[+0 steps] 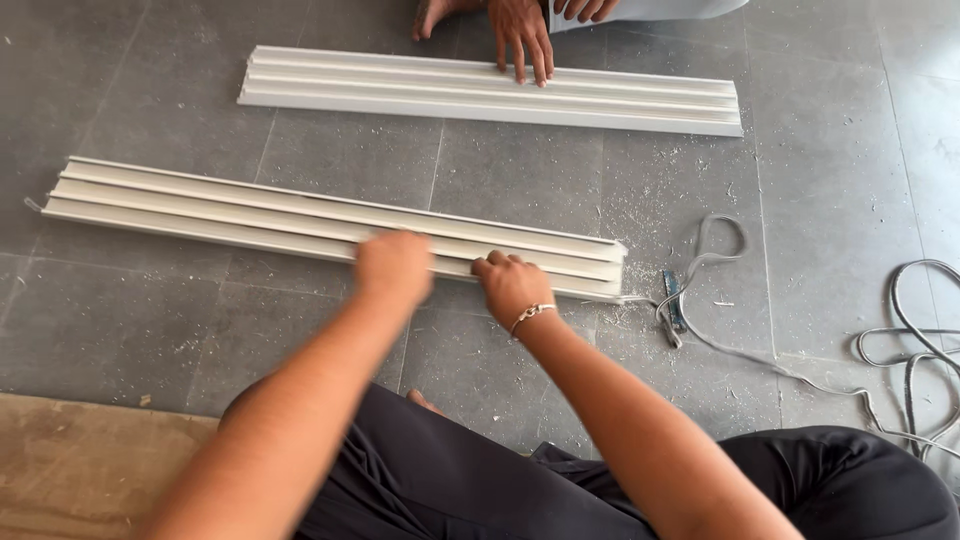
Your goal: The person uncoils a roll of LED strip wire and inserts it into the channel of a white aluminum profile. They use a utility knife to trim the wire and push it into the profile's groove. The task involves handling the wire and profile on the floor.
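Note:
A long white ribbed profile [220, 210] lies across the grey tiled floor in front of me. My left hand [393, 266] is blurred and rests with curled fingers on its near edge, near the middle. My right hand [510, 285], with a bracelet at the wrist, presses on the same near edge a little further right, fingers bent over the rim. Whether either hand grips the profile is unclear. A second white profile [400, 88] lies farther away, parallel to the first.
Another person's hand [524, 38] rests flat on the far profile, with a foot [432, 14] beside it. A grey cable [900, 340] coils at right. A small blue-handled tool [672, 300] lies in white shavings by the near profile's right end. A brown mat [80, 470] covers the lower left.

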A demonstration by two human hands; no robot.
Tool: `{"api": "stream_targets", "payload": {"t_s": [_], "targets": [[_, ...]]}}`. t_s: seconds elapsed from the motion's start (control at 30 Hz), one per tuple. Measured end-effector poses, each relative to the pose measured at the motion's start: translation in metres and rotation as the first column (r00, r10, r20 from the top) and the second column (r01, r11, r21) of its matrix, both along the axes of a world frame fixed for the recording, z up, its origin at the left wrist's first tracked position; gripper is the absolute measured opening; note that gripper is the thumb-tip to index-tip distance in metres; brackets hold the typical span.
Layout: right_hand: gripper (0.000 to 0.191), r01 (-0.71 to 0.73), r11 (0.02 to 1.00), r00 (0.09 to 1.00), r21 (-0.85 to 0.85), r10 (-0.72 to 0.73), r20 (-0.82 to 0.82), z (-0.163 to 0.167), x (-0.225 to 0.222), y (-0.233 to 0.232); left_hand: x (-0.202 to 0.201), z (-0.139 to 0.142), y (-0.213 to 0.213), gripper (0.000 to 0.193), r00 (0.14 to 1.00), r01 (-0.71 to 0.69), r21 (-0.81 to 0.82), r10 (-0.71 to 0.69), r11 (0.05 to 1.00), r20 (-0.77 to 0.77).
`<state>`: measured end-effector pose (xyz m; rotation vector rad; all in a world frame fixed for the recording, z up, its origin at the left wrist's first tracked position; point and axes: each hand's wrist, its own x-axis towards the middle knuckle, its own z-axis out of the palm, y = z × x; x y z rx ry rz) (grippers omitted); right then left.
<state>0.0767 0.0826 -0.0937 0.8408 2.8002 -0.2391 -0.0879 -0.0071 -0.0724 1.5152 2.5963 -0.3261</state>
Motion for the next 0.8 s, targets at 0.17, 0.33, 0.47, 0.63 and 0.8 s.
{"api": "stream_targets", "payload": {"t_s": [0.17, 0.33, 0.47, 0.63, 0.8], "targets": [[0.023, 0.083, 0.996, 0.992, -0.028, -0.086, -0.097, 0.005, 0.054, 0.025, 0.063, -0.008, 0.015, 0.014, 0.985, 0.169, 0.161, -0.171, 0.972, -0.003], [0.024, 0.230, 0.969, 0.962, -0.086, -0.240, -0.133, 0.008, 0.153, 0.074, 0.053, -0.007, 0.018, 0.013, 0.980, 0.197, 0.158, -0.198, 0.968, -0.006], [0.021, 0.272, 0.961, 0.956, -0.051, -0.276, -0.099, -0.003, 0.171, 0.087, 0.048, 0.004, 0.023, 0.016, 0.993, 0.110, 0.140, -0.116, 0.984, 0.035], [0.018, 0.224, 0.975, 0.962, -0.002, -0.222, -0.159, -0.009, 0.155, 0.087, 0.046, 0.019, 0.012, 0.059, 0.994, 0.105, 0.197, -0.095, 0.975, -0.059], [0.018, 0.281, 0.959, 0.957, -0.024, -0.282, -0.062, -0.002, 0.152, 0.091, 0.042, 0.025, 0.012, 0.038, 0.998, 0.047, 0.063, -0.045, 0.997, -0.035]]}}
